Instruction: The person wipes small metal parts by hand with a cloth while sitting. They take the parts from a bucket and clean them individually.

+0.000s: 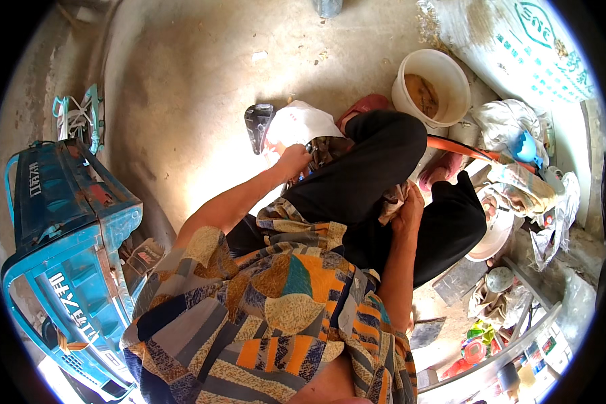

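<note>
My left hand (294,160) reaches to the edge of a white bag (303,121), beside dark crumpled material (328,151) at the bag's mouth. Its fingers are bent, and what lies between them is too small to tell. My right hand (408,207) is by my lap, its fingers closed on a crumpled brown cloth or wrapper (393,203). My knee in black trousers (363,166) lies between the two hands. A black plastic piece (258,126) stands against the far side of the white bag.
A white bucket (462,88) with brown contents stands beyond my knee. An orange bar (459,147) runs past it to the right. Blue plastic equipment (70,242) is at the left. Large printed sacks (525,50) lie at the upper right, with a basin (492,240) and clutter below.
</note>
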Tool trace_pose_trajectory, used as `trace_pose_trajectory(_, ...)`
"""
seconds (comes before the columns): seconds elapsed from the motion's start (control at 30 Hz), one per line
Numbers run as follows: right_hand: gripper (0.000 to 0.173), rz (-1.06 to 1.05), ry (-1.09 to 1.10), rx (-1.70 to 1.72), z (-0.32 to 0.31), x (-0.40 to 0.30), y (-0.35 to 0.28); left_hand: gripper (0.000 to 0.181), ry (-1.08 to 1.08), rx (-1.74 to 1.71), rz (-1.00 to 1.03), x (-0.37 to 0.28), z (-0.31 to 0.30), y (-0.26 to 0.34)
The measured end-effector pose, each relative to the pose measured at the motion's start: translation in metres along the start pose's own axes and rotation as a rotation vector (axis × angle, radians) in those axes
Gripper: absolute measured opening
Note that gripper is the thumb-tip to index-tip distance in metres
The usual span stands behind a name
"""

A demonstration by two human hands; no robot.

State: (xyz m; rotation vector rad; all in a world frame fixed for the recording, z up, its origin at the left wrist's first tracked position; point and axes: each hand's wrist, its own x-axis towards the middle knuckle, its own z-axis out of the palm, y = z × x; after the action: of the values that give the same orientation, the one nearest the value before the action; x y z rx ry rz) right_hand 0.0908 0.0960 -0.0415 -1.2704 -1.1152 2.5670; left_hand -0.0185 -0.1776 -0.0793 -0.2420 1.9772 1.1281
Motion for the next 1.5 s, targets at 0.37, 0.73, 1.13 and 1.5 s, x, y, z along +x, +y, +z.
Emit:
trace_pose_trajectory(0.37,0.016,0.013,-0.035,-0.055,-0.005,0.010,0.006,0.024,0.343,0.738,0.176,0.027,0.024,-0.043)
trace_pose_trajectory(0.73,0.016,0.027,-0.069,-0.032,-0.003,0.006,0.003,0.039,0.409,0.772,0.244,0.039,0.015,-0.021)
trace_pose_trajectory(1.13,0.013,0.009,-0.105,0.113,-0.008,0.011,0.008,0.046,0.450,0.441,0.140,0.034,0.008,-0.036)
trace_pose_trajectory(1.5,0.024,-0.037,0.004,0.490,-0.020,0.013,0.000,0.013,0.142,-0.344,0.628,-0.068,0.029,0.133)
